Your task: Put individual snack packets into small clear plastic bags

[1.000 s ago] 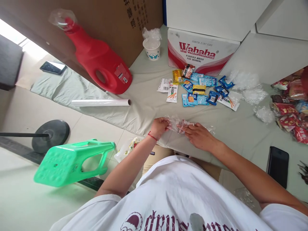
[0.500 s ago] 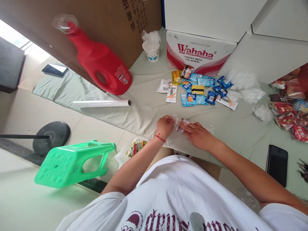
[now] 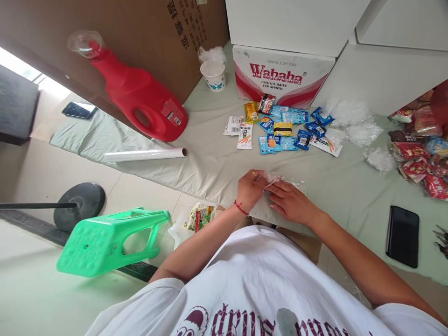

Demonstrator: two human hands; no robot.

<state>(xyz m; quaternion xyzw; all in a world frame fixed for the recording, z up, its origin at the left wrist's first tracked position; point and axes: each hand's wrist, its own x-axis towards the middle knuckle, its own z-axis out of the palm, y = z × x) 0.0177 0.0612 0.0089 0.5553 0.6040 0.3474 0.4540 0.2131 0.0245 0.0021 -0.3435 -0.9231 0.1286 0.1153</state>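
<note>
A small reddish snack packet (image 3: pixel 273 178) lies in clear plastic film at the table's near edge, between my two hands. My left hand (image 3: pixel 250 190), with a red string on its wrist, is closed on the film at the packet's left end. Bent over the near side of the packet, the fingers of my right hand (image 3: pixel 291 201) hold it against the table. Loose clear plastic film (image 3: pixel 299 185) spreads out to the right beyond those fingers. My fingers hide part of the packet.
Several snack packets (image 3: pixel 283 129) lie beyond my hands, before a Wahaha box (image 3: pixel 280 77). Crumpled film (image 3: pixel 353 119) and red snacks (image 3: pixel 416 158) are on the right, near a black phone (image 3: pixel 403 236). Leftward are a white roll (image 3: pixel 147 154), red jug (image 3: pixel 147 93) and green stool (image 3: pixel 91 245).
My left hand has moved right, toward the packet, carrying the film over it. My right hand has shifted slightly, and more film now covers the packet. The whole view has turned a little.
</note>
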